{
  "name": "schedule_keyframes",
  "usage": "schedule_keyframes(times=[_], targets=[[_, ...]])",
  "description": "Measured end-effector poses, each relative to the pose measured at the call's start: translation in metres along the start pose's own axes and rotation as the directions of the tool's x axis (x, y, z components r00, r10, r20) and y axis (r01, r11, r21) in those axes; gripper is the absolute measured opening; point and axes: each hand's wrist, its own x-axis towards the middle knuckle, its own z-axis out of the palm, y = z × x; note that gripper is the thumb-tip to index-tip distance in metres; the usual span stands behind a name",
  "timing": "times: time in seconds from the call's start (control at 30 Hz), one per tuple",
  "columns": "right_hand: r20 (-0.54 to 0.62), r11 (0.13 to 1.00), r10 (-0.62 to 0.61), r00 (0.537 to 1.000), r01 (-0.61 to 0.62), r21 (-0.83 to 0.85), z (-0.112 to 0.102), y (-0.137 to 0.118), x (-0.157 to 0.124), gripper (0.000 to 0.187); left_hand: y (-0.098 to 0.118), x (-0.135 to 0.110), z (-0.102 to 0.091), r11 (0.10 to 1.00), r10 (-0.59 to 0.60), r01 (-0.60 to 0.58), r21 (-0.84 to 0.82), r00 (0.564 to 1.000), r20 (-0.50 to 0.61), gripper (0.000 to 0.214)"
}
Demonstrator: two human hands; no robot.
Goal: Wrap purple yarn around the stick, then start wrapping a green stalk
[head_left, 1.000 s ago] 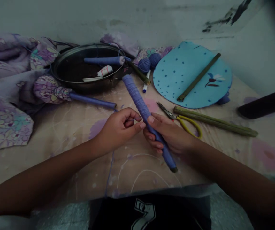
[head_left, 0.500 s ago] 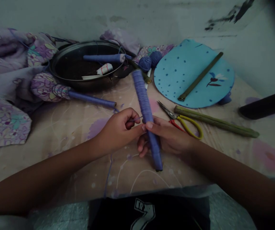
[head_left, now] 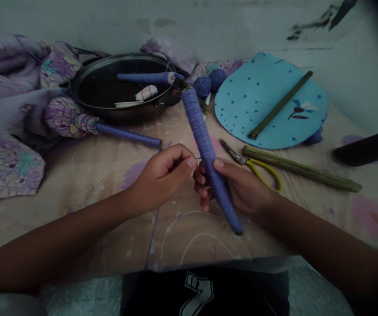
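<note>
A stick wrapped in blue-purple yarn [head_left: 199, 125] stands tilted over the table, its lower end leaning right. My right hand [head_left: 238, 184] is closed around its middle, thumb on the near side and fingertips curled behind. Just left of it, my left hand [head_left: 169, 173] pinches a strand of the same yarn. A short taut piece of that strand runs from the fingers to the stick. Below the left hand, the yarn [head_left: 152, 237] hangs down over the table's front edge.
Behind are a dark pan [head_left: 126, 107] holding another wrapped stick [head_left: 142, 78], and yarn balls [head_left: 203, 86]. A fabric-headed wrapped stick [head_left: 127, 134] lies left. Yellow-handled scissors [head_left: 256, 169], a bare stick [head_left: 304, 169] and a blue dotted round piece [head_left: 235, 105] lie right.
The wrapped stick has turned, its lower end swinging right. My left hand has drawn slightly away from it, leaving a gap bridged by the strand. The view has shifted a little.
</note>
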Motion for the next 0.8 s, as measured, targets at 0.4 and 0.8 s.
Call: schedule_keyframes(times=[0.4, 0.8], targets=[[0.08, 0.984, 0.112, 0.991, -0.121, 0.131, 0.001, -0.009, -0.002, 0.022, 0.001, 0.001, -0.001, 1.0, -0.011, 0.011, -0.001, 1.0, 0.019, 0.016], [-0.002, 0.998, 0.041, 0.999, -0.04, 0.046, -0.004, -0.009, -0.001, 0.019, 0.008, -0.005, 0.0, 0.989, 0.011, -0.02, 0.146, 0.998, 0.057, 0.014]])
